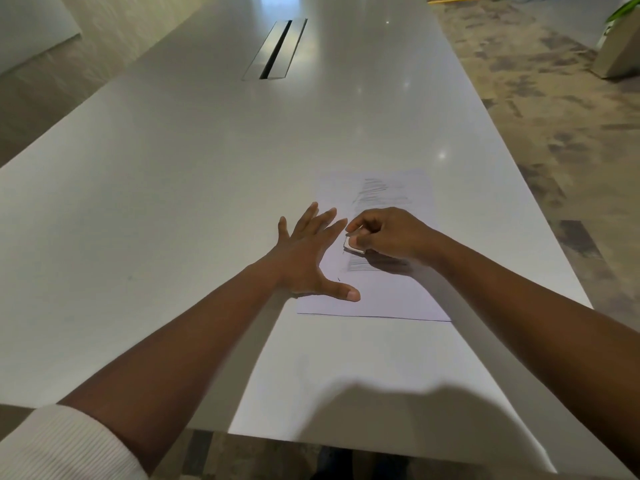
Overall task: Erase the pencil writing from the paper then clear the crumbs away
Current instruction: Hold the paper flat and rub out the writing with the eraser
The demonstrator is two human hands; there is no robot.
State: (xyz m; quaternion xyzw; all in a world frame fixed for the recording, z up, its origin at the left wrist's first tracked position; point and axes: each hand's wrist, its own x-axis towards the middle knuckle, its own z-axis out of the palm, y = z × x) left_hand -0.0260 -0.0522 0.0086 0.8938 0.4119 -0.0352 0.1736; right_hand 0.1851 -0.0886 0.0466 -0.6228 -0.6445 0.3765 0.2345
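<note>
A white sheet of paper (398,292) lies flat on the white table (173,202), right of centre. Grey pencil scribble (374,192) runs down its middle in a column. My right hand (388,233) is shut on a small white eraser (351,244), which touches the paper partway down the scribble. My left hand (311,251) lies flat with fingers spread on the sheet's left edge, thumb pressing the paper near its lower left. A short patch of scribble shows just below the eraser. Crumbs are too small to make out.
A long cable slot (275,50) is set into the table at the far middle. The table's right edge runs close to the paper, with patterned carpet (554,133) beyond. A planter (620,46) stands at the far right.
</note>
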